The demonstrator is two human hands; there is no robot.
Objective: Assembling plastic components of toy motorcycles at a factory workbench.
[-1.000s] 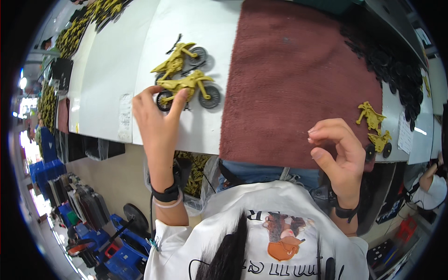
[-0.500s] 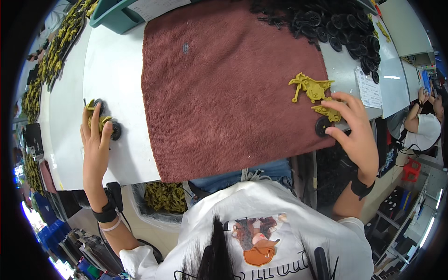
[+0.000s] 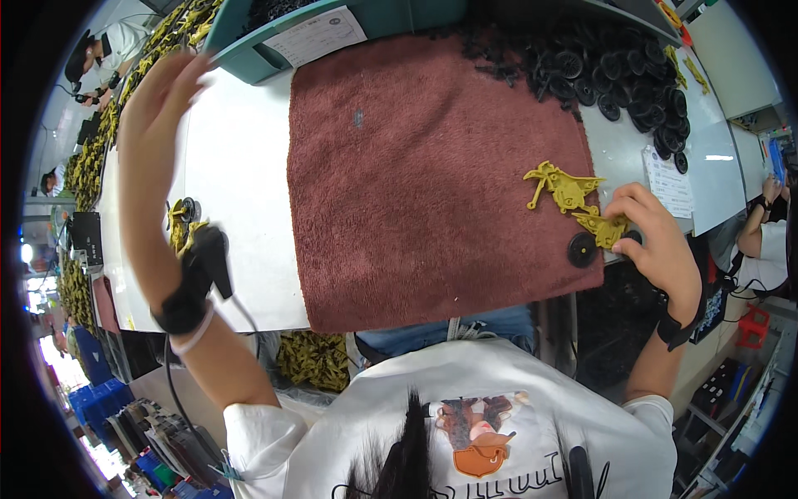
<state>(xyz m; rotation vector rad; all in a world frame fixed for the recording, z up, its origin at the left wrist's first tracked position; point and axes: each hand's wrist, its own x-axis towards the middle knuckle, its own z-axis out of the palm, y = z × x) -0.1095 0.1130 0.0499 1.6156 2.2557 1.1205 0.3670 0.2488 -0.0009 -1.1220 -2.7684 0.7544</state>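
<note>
At the right edge of the brown-red cloth, my right hand has its thumb and fingers closed on a yellow plastic toy part. One black wheel shows at that part's near left, and another lies by my fingertips. Just beyond it on the cloth rests a second yellow part, with a long thin arm. My left hand is raised at the upper left beside the teal bin, its fingers smeared by motion. Under that forearm, a yellow piece with black wheels sits on the white table, partly hidden.
A teal bin with a paper label stands at the back left. Black wheels are heaped at the back right, near a paper slip. Yellow parts line the far left; more fill a bag below the table. Other people sit nearby.
My left hand has left the yellow wheeled piece on the left and moved up and away toward the bin. My right hand has closed on the yellow part beside the wheel.
</note>
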